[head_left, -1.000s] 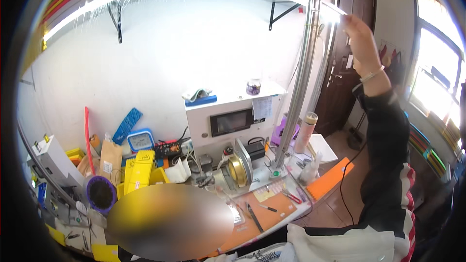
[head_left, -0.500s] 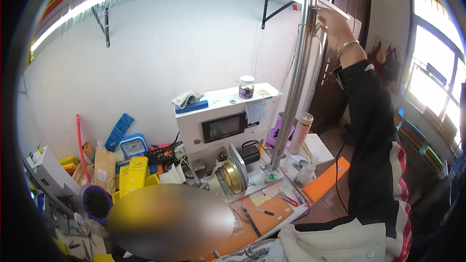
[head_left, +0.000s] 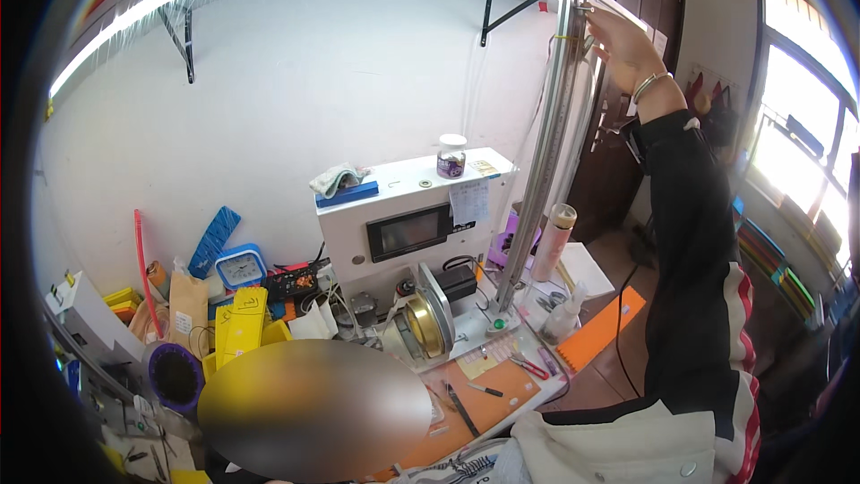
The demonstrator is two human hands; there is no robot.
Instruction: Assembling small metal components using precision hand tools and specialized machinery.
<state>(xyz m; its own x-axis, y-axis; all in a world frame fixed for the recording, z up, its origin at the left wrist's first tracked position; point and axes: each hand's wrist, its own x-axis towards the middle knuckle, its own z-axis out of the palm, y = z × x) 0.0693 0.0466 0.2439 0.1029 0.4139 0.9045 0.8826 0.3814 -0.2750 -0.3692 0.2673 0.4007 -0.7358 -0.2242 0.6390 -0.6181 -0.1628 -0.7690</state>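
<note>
Metal post [head_left: 546, 152]: tall, slim, silvery, ribbed lengthwise, rising from the bench [head_left: 502, 385]; its top is touched by the right hand [head_left: 627, 45], fingers loosely curled.

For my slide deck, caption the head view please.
Right hand raised to the top of a tall metal post beside a white machine on a cluttered bench.

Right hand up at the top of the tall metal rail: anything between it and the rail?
Nothing visible. The right hand is already at the top of the tall upright grey metal rail, fingers against its upper end. The left hand is out of view.
</note>
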